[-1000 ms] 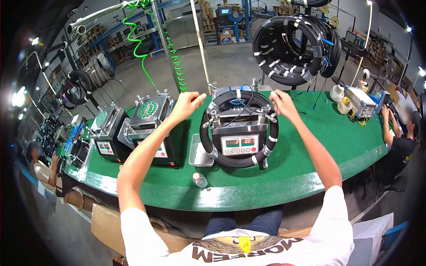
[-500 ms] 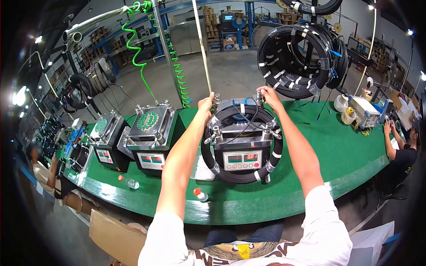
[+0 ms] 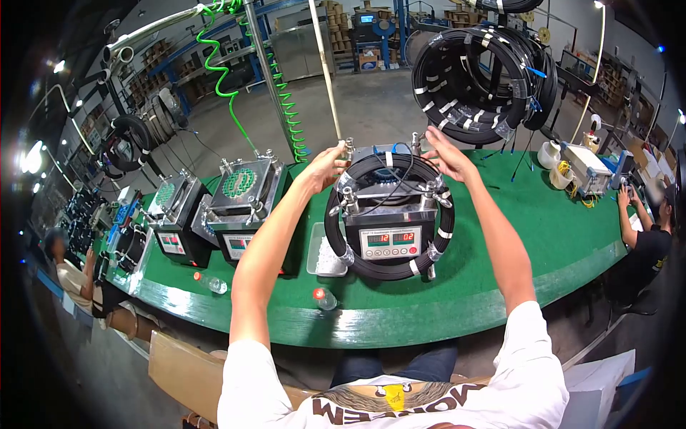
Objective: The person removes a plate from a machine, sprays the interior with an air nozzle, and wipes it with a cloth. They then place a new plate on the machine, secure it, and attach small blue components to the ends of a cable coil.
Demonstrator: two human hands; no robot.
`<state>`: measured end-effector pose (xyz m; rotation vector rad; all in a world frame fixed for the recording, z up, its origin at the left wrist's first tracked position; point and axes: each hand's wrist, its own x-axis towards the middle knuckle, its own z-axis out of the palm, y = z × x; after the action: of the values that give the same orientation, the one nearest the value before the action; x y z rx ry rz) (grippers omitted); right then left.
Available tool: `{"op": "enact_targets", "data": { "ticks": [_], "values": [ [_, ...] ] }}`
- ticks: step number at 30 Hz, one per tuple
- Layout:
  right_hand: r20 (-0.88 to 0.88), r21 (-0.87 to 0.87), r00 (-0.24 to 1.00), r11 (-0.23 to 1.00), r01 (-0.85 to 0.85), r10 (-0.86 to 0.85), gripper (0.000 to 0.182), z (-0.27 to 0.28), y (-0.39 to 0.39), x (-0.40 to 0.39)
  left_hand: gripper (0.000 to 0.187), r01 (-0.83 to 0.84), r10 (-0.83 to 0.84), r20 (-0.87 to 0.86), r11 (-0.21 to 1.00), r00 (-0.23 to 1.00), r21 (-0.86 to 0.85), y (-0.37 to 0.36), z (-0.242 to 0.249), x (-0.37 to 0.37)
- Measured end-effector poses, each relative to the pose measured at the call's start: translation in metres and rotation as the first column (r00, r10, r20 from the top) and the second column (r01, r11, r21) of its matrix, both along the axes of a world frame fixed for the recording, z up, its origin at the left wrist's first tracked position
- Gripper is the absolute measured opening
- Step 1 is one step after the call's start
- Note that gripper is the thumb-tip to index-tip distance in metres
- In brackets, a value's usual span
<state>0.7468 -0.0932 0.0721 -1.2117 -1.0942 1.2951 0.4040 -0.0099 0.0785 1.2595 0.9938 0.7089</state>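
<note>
A black polishing machine (image 3: pixel 389 242) with a red digital display stands on the green table in front of me. A coil of black cable (image 3: pixel 444 227), bound with white and clear tape, hangs around the machine's front and top. My left hand (image 3: pixel 325 168) is beside the rear left clamp post (image 3: pixel 349 146), its fingers stretched out and loosely apart. On the other side, my right hand (image 3: pixel 450 159) is open near the rear right clamp post (image 3: pixel 416 141), fingers extended upward. Neither hand holds anything that I can see. Blue-tipped cable ends lie over the machine's top.
Two similar machines stand left, one with a green-ringed plate (image 3: pixel 239 183). Small bottles (image 3: pixel 324 299) and a clear tray (image 3: pixel 325 259) are on the green table (image 3: pixel 486 286). Large cable coils (image 3: pixel 468 86) hang behind right. A person (image 3: pixel 647 243) works at the right, another at the left.
Both hands have loosened from the rear clamp posts, and their fingers have opened. The numbers on the machine's display have changed. My view has shifted slightly.
</note>
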Motion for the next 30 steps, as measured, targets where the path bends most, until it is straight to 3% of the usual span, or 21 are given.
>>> {"op": "enact_targets", "data": {
  "ticks": [2, 6, 11, 15, 20, 24, 26, 30],
  "values": [
    [-0.108, 0.001, 0.990, 0.996, -0.091, 0.091, 0.083, 0.004, -0.012, -0.002, 0.062, 0.111, -0.109, -0.100, 0.994, 0.989, 0.019, -0.006, 0.002, -0.009],
    [-0.098, 0.012, 0.964, 0.969, -0.247, 0.247, 0.080, 0.017, -0.021, -0.012, 0.066, 0.125, -0.124, -0.029, 0.991, 0.992, 0.041, -0.011, 0.003, -0.017],
    [-0.039, 0.040, 0.989, 0.990, -0.138, 0.140, 0.086, 0.008, -0.020, -0.011, 0.070, 0.057, -0.056, -0.010, 0.992, 0.998, 0.116, -0.019, 0.008, 0.003],
    [0.050, -0.007, 0.993, 0.994, -0.105, 0.106, 0.090, 0.022, -0.047, -0.006, 0.079, 0.156, -0.158, 0.019, 0.985, 0.987, 0.073, -0.012, 0.003, 0.007],
    [-0.005, -0.041, 0.980, 0.979, -0.201, 0.200, 0.091, 0.025, -0.052, 0.003, 0.086, 0.248, -0.247, 0.066, 0.969, 0.967, -0.013, -0.032, 0.017, -0.008],
    [-0.049, -0.036, 0.964, 0.964, -0.265, 0.263, 0.093, 0.029, -0.045, -0.003, 0.085, 0.290, -0.291, 0.078, 0.957, 0.953, 0.022, -0.023, 0.017, -0.028],
    [-0.091, -0.019, 0.959, 0.962, -0.272, 0.270, 0.096, 0.026, -0.035, -0.012, 0.083, 0.262, -0.260, 0.117, 0.965, 0.959, -0.003, -0.015, 0.012, -0.032],
    [0.019, 0.030, 0.984, 0.984, -0.177, 0.177, 0.094, 0.012, -0.017, -0.018, 0.086, 0.176, -0.177, 0.105, 0.984, 0.979, 0.014, -0.015, 0.013, -0.027]
  ]
}}
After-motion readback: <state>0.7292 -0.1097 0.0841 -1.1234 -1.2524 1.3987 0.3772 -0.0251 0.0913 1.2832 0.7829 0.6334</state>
